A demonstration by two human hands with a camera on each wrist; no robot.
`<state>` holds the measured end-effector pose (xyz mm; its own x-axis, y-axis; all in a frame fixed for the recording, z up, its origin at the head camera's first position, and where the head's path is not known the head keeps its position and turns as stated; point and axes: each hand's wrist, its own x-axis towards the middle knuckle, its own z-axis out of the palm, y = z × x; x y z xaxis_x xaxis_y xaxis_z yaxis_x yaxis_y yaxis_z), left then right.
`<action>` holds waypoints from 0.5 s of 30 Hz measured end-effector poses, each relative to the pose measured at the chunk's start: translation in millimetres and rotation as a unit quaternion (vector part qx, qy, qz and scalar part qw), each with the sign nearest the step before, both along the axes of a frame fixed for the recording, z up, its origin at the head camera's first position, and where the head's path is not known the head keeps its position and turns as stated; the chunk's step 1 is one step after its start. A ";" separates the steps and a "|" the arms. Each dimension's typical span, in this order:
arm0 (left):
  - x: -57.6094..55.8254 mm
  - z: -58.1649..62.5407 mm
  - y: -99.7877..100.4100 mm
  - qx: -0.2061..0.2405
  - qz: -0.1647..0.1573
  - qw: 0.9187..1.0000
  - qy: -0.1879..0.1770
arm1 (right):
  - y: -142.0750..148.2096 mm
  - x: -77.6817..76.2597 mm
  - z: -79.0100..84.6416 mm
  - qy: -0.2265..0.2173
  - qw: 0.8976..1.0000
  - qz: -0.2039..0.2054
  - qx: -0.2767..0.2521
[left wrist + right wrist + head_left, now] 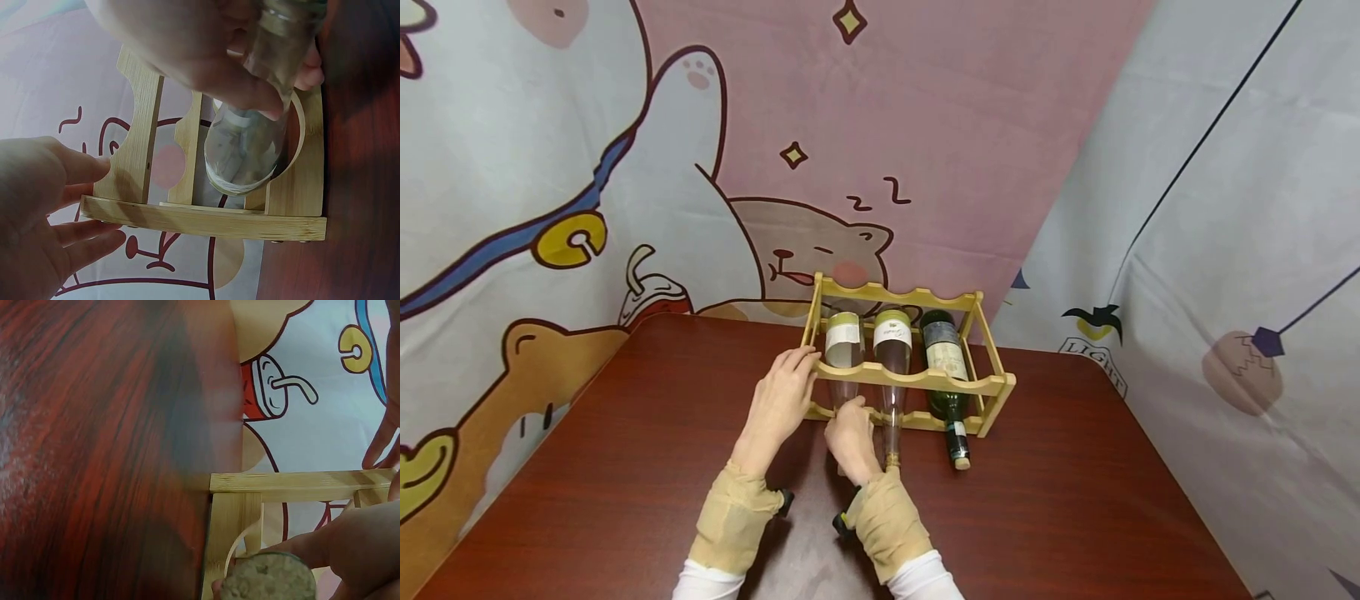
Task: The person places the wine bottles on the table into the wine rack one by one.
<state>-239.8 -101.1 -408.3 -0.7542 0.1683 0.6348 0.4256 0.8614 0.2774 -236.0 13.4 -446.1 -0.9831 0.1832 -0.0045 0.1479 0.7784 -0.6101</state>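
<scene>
A wooden wine rack [917, 380] stands on the table, with bottles lying in it, necks toward me. My left hand [781, 396] holds the rack's upper left front corner, its fingers on both sides of the wood in the left wrist view. With my right hand [852, 437] I grip the neck of the leftmost bottle [844, 354], clear glass with a white label. That bottle slants through the rack's left bay, and its cork end [269, 584] shows in the right wrist view. The right palm is hidden.
Beside it in the rack lie another clear bottle [892, 357] with a white label and a dark green wine bottle [946, 358] at the right. Their necks jut over the dark red table [1060, 483]. A printed cloth [925, 167] hangs behind.
</scene>
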 end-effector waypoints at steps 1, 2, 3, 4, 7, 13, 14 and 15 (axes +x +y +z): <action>0.0 0.0 0.2 -0.001 0.000 1.000 0.000 | -0.2 -0.1 -1.0 0.001 1.000 0.001 0.001; 0.0 0.0 0.4 -0.001 0.000 1.000 0.000 | -0.4 0.1 -1.5 0.000 1.000 0.003 0.001; -0.4 -0.5 0.4 -0.001 0.001 1.000 0.001 | -0.3 0.1 -2.1 0.003 1.000 0.005 0.001; -0.5 -0.5 0.3 -0.001 0.001 1.000 0.002 | -0.2 0.1 -2.3 0.007 1.000 0.008 0.002; -0.7 -0.6 0.1 -0.001 0.001 1.000 0.004 | -0.4 1.0 -2.8 0.016 1.000 0.016 0.001; 0.4 -0.4 0.3 -0.001 -0.002 1.000 0.008 | -2.6 2.8 -6.8 0.019 0.999 0.032 -0.009; 0.6 -0.3 0.5 -0.001 -0.002 1.000 0.008 | -3.1 2.9 -7.3 0.020 0.999 0.033 -0.013; 0.7 -0.2 0.5 -0.001 -0.002 1.000 0.009 | -3.7 2.9 -7.7 0.022 0.999 0.033 -0.016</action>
<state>-239.0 -100.5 -408.5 -0.7423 0.1725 0.6475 0.4344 0.8596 0.2690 -233.1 9.7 -453.8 -0.9923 0.1191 0.0341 0.0699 0.7657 -0.6394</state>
